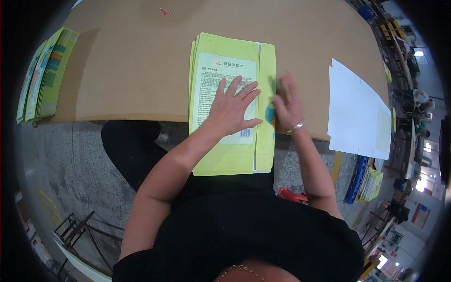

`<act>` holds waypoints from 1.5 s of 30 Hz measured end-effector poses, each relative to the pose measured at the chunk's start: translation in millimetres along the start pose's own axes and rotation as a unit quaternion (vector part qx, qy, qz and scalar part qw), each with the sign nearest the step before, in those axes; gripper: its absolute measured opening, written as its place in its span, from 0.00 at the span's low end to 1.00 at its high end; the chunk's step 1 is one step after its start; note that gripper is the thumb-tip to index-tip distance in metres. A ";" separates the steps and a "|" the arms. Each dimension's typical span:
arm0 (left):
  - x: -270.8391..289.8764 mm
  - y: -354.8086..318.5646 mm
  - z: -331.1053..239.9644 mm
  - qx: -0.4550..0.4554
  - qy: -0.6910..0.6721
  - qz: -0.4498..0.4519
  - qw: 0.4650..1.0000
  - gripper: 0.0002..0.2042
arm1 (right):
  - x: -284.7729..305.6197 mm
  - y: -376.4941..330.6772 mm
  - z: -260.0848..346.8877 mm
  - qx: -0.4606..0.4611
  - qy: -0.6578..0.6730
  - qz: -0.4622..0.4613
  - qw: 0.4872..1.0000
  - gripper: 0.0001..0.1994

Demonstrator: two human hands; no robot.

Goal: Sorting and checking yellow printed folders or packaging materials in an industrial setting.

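At the near edge of the brown table (136, 66), a little pile of flat green card boxes (223, 162) sticks out over the person's lap. They look light and a bit stiff, but thin enough to bend. The shiny top may be slippery, so the long side edges seem best to hold. The left hand (232, 105) lies flat on top with its fingers spread out, gripping nothing. The right hand (289, 103) is by the right edge, its fingers straight and not curled around anything. It is blurry, so I can't tell if it touches the card. The left hand hides some printing, and I can't count the cards underneath.
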State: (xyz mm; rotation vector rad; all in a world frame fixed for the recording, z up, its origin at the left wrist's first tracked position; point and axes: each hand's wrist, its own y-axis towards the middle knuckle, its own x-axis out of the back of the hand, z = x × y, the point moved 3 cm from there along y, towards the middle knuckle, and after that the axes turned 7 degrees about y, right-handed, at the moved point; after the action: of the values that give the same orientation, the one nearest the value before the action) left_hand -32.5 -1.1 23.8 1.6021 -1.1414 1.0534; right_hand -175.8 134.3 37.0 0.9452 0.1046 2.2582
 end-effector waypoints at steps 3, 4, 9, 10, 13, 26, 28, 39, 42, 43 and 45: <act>0.2 -5.6 4.6 0.011 -0.016 0.005 1.000 0.38 | 74.9 -3.9 -34.6 -0.019 -0.154 -0.096 0.983 0.30; 0.8 -5.9 4.2 0.006 -0.024 0.000 1.000 0.36 | 108.0 -10.0 -60.8 -0.047 -0.203 -0.112 0.972 0.29; 1.3 -3.3 2.6 -0.004 -0.050 0.000 0.999 0.32 | 156.1 -79.8 -118.9 -0.270 -0.413 0.160 0.855 0.46; 1.9 -6.8 3.5 -0.004 -0.049 0.002 0.999 0.30 | 150.3 -86.4 -105.0 -0.269 -0.410 0.163 0.856 0.46; 3.7 -3.7 1.7 -0.014 -0.051 -0.010 0.999 0.30 | 137.0 -90.7 -47.9 -0.252 -0.348 0.226 0.874 0.50; 7.0 -0.1 -7.0 -0.028 -0.029 -0.018 0.999 0.32 | 175.4 -90.9 -46.4 -0.264 -0.297 0.219 0.891 0.54; 11.5 -5.1 -7.7 -0.037 -0.022 -0.022 0.999 0.32 | 167.4 -65.8 -22.6 -0.294 -0.324 0.228 0.870 0.53; 14.5 -2.6 -12.9 -0.024 -0.039 0.019 0.999 0.32 | 167.4 -11.2 72.3 -0.181 -0.186 0.120 0.958 0.37; 13.3 -0.8 -9.5 -0.015 -0.031 0.011 0.999 0.32 | 174.7 -5.1 115.0 -0.187 0.170 0.002 0.968 0.31; 13.6 -1.5 -9.3 -0.021 -0.034 0.005 0.999 0.32 | 176.0 -7.0 122.2 -0.139 0.366 -0.047 0.919 0.32; 14.6 -0.5 -9.1 -0.021 -0.018 0.027 0.999 0.32 | 166.9 -14.5 118.6 -0.143 0.478 -0.061 0.865 0.32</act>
State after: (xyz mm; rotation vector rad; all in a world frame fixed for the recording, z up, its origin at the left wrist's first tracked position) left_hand -30.2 4.5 39.9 1.5706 -1.2307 1.0319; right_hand -174.4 227.5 219.8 -0.3870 0.2436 2.3201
